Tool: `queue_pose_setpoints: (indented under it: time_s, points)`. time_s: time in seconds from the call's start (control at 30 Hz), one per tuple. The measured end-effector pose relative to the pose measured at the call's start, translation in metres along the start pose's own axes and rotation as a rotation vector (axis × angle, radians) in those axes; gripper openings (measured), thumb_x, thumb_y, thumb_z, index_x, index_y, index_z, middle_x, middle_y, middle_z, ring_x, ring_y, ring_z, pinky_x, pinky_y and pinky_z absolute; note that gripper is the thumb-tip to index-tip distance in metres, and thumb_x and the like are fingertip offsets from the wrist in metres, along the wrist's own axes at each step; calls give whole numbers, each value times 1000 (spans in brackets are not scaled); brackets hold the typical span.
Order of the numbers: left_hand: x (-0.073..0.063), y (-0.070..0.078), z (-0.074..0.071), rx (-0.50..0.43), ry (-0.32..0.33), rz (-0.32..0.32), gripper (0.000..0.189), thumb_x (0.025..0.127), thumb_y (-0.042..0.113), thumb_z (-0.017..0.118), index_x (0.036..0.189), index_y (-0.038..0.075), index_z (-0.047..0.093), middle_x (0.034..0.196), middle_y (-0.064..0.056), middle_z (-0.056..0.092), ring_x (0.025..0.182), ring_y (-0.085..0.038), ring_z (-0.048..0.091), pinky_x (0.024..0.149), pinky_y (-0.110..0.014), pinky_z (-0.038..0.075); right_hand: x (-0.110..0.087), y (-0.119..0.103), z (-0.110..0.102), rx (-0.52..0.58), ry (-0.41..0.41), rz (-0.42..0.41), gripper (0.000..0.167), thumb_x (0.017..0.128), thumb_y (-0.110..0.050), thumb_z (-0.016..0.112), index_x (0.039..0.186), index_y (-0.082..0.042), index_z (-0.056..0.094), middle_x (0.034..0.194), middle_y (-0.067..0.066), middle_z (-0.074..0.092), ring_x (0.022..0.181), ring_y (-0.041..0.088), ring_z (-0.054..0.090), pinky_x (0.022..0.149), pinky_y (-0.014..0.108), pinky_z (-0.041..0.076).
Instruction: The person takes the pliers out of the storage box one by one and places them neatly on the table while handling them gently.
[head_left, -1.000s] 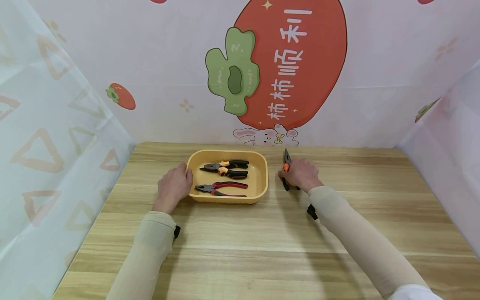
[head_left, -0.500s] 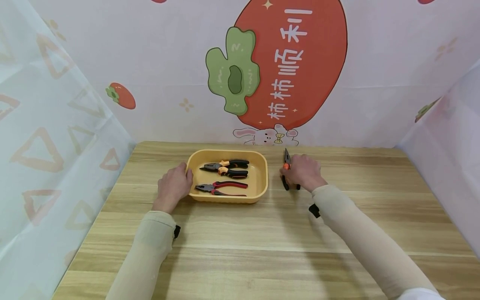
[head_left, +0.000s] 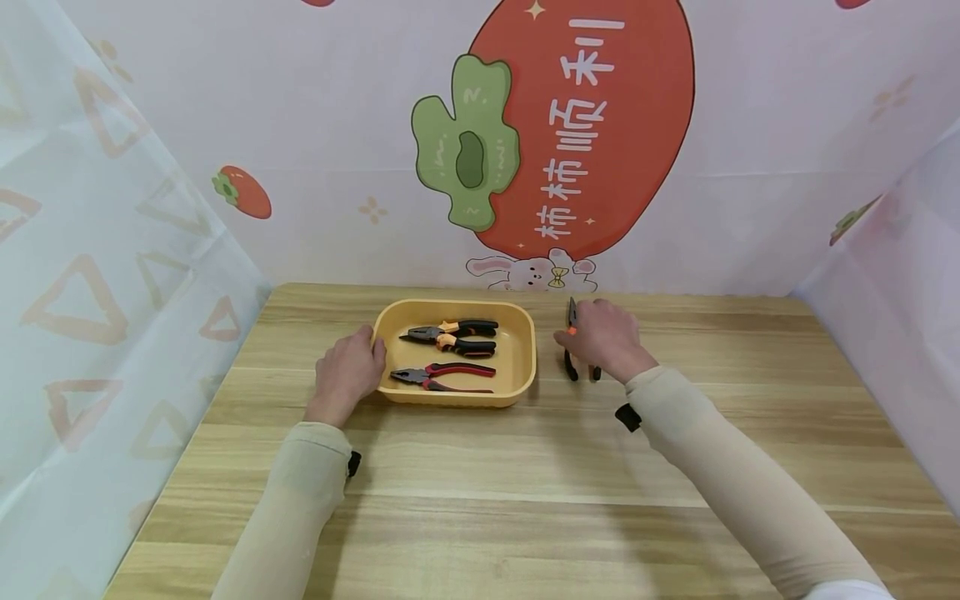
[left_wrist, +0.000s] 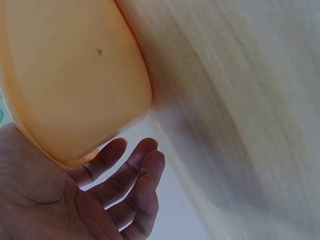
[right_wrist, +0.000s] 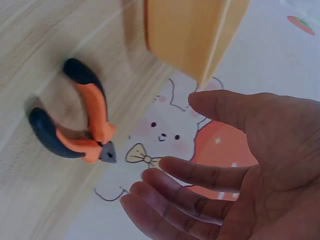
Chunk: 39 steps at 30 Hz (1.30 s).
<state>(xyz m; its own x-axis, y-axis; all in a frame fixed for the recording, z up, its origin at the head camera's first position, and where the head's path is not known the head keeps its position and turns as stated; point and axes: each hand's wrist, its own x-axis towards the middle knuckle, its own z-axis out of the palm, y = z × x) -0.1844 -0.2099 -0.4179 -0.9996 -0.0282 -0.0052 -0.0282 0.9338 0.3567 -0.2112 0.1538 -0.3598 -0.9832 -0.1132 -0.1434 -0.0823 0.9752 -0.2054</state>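
My left hand [head_left: 348, 367] holds the left end of a yellow plastic tray [head_left: 517, 350], its thumb at the rim and fingers curled along the outside. In the tray lie orange-and-black pliers [head_left: 453, 337] and, in front of them, red-and-black pliers [head_left: 446, 375]. Right of the tray, my right hand [head_left: 606, 337] hovers over orange-and-black needle-nose pliers [right_wrist: 92, 115]. Its fingers are loosely bent and apart from the thumb, with nothing between them. Those pliers rest on the table, handles spread and toward me; the hand partly hides them in the head view.
The wood-grain table [head_left: 480, 500] extends in front of the tray and to both sides. A white printed backdrop [head_left: 337, 125] stands along its back edge, and similar sheets flank the left and right.
My right hand has released the needle-nose pliers and lifted slightly, its thumb now apart from them. The pliers stay nearly in place. The left hand and tray have not moved.
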Motion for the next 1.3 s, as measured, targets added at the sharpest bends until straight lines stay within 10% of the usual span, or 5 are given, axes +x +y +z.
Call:
queue_pose_setpoints:
  time_s: [0.27, 0.53, 1.3]
  points:
    - [0, 0, 0, 5, -5, -10, 30, 107, 30, 38, 103, 5, 54, 82, -17, 58, 68, -34, 57, 58, -49, 45, -5, -11, -9, 27, 27, -36, 39, 93, -38, 69, 70, -8, 61, 68, 8, 58, 65, 25, 57, 51, 35, 39]
    - [0, 0, 1, 2, 1, -7, 29, 107, 30, 38, 103, 5, 53, 82, -18, 58, 68, -35, 57, 58, -50, 46, -7, -24, -17, 64, 24, -109, 46, 93, -37, 72, 119, 1, 68, 105, 15, 69, 81, 28, 63, 67, 41, 53]
    - [0, 0, -1, -5, -13, -20, 28, 107, 29, 39, 103, 5, 53, 81, -16, 58, 70, -34, 58, 60, -51, 46, 3, -62, -21, 74, -18, -345, 50, 91, -35, 76, 128, -3, 64, 124, 13, 64, 112, 31, 59, 97, 47, 47]
